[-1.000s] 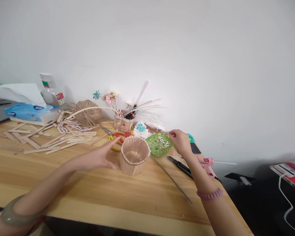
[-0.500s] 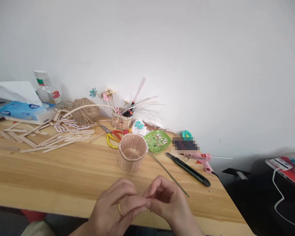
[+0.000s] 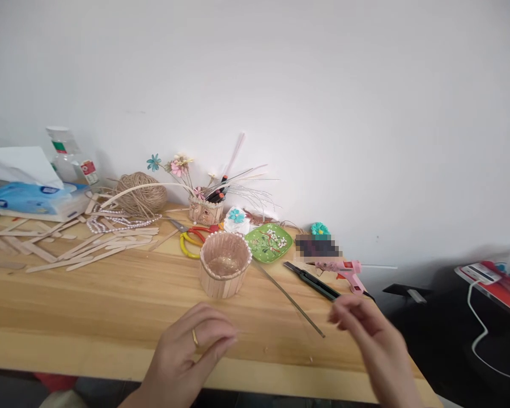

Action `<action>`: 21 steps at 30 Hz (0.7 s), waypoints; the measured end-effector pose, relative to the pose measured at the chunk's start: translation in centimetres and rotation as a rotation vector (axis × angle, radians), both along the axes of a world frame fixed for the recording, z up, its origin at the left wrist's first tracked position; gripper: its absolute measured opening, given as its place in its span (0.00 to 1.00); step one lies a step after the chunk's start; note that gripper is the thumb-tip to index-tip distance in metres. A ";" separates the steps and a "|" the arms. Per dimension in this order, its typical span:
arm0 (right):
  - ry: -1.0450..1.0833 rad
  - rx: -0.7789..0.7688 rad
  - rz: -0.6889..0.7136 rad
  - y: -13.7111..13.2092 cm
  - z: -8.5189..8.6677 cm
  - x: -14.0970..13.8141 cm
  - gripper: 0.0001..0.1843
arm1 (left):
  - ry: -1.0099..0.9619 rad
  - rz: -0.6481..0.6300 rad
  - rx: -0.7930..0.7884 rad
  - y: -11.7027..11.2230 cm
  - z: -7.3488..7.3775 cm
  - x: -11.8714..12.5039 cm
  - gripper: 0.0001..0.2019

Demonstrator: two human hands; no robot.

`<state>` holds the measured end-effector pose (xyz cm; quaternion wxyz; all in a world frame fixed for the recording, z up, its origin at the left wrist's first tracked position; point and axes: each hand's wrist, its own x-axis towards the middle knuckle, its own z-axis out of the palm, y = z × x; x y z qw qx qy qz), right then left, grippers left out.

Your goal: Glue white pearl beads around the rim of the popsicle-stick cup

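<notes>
My left hand (image 3: 187,351) hovers over the wooden table's front edge (image 3: 68,357), with a ring on one finger and the fingertips pressed together in a pinch; what they hold is too small to see. My right hand (image 3: 372,337) is out to the right near the table's corner, fingers curled and smeared by motion. Just beyond the hands stands a small cup made of craft sticks (image 3: 224,271) with a pearl-bead rim. A thin long rod (image 3: 287,297) lies slanted between the cup and my right hand.
Behind the cup are a green dish of beads (image 3: 268,242), yellow-red scissors (image 3: 191,238), a black utility knife (image 3: 312,280) and a pink glue gun (image 3: 342,269). Loose craft sticks (image 3: 89,243), a pearl string (image 3: 119,218), a twine ball (image 3: 140,194) and a tissue pack (image 3: 34,195) fill the left.
My hands left the cup and the dish and met in a pinch near the front edge. Now they have parted, and the right hand has swung away to the right.
</notes>
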<state>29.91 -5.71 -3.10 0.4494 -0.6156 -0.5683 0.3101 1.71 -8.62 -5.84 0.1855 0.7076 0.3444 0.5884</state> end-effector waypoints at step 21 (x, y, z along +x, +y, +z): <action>-0.447 -0.185 -0.045 10.9 -2.9 11.7 0.24 | -0.180 -0.040 -0.678 0.8 -2.4 -1.1 0.03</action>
